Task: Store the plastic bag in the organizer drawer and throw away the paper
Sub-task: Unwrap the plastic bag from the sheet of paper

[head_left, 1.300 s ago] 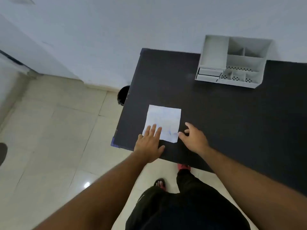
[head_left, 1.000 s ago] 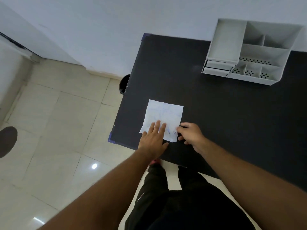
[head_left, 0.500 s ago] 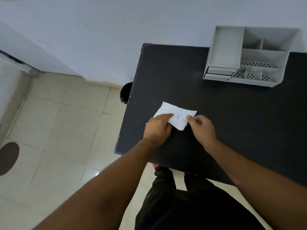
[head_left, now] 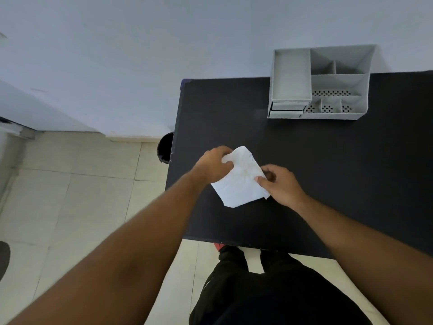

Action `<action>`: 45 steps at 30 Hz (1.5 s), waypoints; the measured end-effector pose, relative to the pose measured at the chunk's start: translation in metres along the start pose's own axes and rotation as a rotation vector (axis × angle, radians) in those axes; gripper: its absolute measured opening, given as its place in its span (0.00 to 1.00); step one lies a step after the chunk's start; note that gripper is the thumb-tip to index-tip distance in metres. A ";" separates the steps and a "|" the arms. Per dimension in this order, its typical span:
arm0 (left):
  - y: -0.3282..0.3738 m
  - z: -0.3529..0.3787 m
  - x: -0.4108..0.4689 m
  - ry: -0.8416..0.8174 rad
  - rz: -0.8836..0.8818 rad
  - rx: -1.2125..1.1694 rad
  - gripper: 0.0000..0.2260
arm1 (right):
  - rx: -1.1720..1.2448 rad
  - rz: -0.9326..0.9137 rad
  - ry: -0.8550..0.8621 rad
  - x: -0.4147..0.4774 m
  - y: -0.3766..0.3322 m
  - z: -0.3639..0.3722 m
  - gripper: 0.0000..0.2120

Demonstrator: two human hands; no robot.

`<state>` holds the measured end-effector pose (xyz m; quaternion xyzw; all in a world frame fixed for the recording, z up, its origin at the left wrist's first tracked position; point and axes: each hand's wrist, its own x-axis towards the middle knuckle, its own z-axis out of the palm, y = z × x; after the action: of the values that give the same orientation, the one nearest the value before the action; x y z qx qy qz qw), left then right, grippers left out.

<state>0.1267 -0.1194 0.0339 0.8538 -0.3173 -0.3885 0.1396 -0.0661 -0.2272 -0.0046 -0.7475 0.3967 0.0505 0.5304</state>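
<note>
Lifted off the black worktop [head_left: 328, 184] since half a second ago, the white paper [head_left: 241, 181] now hangs between both hands, where it earlier lay flat and was only being pinched up at its near edge. Its far end is bunched inside the left hand [head_left: 212, 166], whose fingers are curled closed around it. The right hand [head_left: 280, 184] pinches the sheet's right edge between thumb and fingers. Faint blue marks show near the paper's top, and its lower corner points toward the person. At the worktop's far edge, against the wall, stands a grey desk organizer [head_left: 318, 83] with its small drawer [head_left: 287, 109] at the lower left, closed. A dark round bin [head_left: 166, 147] sits on the floor just beside the worktop's left edge.
</note>
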 end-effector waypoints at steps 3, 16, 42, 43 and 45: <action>-0.013 0.024 -0.009 0.147 0.048 0.116 0.25 | 0.081 0.148 0.023 0.002 0.010 0.012 0.08; -0.034 0.114 -0.023 0.031 0.049 0.402 0.34 | -0.549 0.010 0.160 0.011 0.024 0.046 0.25; -0.025 0.120 -0.006 -0.040 -0.035 0.505 0.36 | 0.036 0.220 0.492 0.036 0.017 0.032 0.09; -0.025 0.119 -0.006 -0.043 -0.031 0.501 0.36 | 0.110 0.267 0.489 0.034 0.019 0.032 0.09; -0.028 0.115 -0.006 -0.054 -0.018 0.501 0.36 | 0.231 0.325 0.469 0.031 0.023 0.032 0.08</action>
<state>0.0491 -0.0933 -0.0524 0.8539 -0.3995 -0.3214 -0.0885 -0.0486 -0.2198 -0.0510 -0.6001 0.6259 -0.0847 0.4909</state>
